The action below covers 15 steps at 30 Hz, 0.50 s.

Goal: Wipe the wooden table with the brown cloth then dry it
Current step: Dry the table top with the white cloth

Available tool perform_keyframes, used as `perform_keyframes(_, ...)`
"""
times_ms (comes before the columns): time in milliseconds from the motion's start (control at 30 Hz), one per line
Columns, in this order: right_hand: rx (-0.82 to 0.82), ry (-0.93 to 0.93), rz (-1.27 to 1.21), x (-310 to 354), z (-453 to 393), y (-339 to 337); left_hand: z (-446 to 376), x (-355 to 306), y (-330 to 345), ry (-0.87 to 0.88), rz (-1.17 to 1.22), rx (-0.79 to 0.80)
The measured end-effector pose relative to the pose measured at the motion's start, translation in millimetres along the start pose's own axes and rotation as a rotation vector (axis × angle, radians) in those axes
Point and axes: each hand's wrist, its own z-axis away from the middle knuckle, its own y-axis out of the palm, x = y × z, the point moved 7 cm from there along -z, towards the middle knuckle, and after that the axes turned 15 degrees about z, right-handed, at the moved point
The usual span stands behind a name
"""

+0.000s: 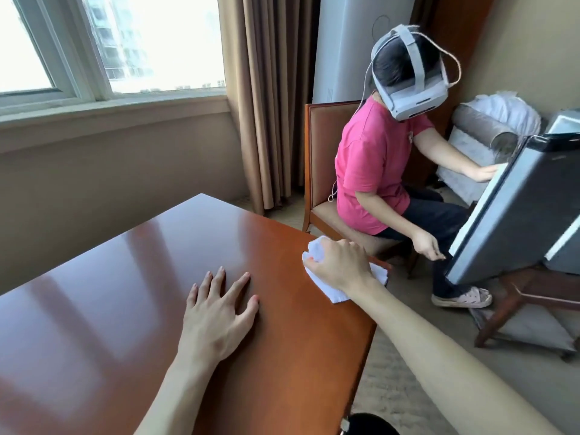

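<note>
Two hands on wooden table (pixel 131 277), left hand (pixel 216 315) fingers spread flat, right hand (pixel 339 265) fingers clutching white cloth (pixel 317 251)

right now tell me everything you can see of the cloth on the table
The cloth is white, not brown, and looks like soft terry towelling. It is crumpled and bunched, lying on the glossy wooden table at its far right corner, one part reaching the table edge. The right hand grips it from above, fingers curled round the bunched top, covering its middle. The left hand lies flat, apart from it.
</note>
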Motion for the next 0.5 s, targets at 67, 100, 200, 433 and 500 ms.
perform_keyframes(67,-0.020,-0.058,-0.022,8.9,45.5,-15.5,2.3,-1.8,-1.0,0.007,0.011,0.009)
perform_keyframes(100,-0.035,-0.083,-0.028,12.6,68.4,-23.0,3.3,-2.3,-1.8,0.010,0.010,0.013)
perform_keyframes(200,-0.070,-0.124,-0.037,10.1,118.0,-36.8,4.1,-1.9,-1.5,0.023,0.007,0.031)
perform_keyframes(433,0.049,0.180,0.040,-80.2,35.8,-5.6,5.2,-0.1,0.8,0.040,0.016,-0.003)
perform_keyframes(500,0.048,0.227,0.043,-92.6,9.9,2.5,3.6,-0.4,0.1,0.035,0.024,-0.015)
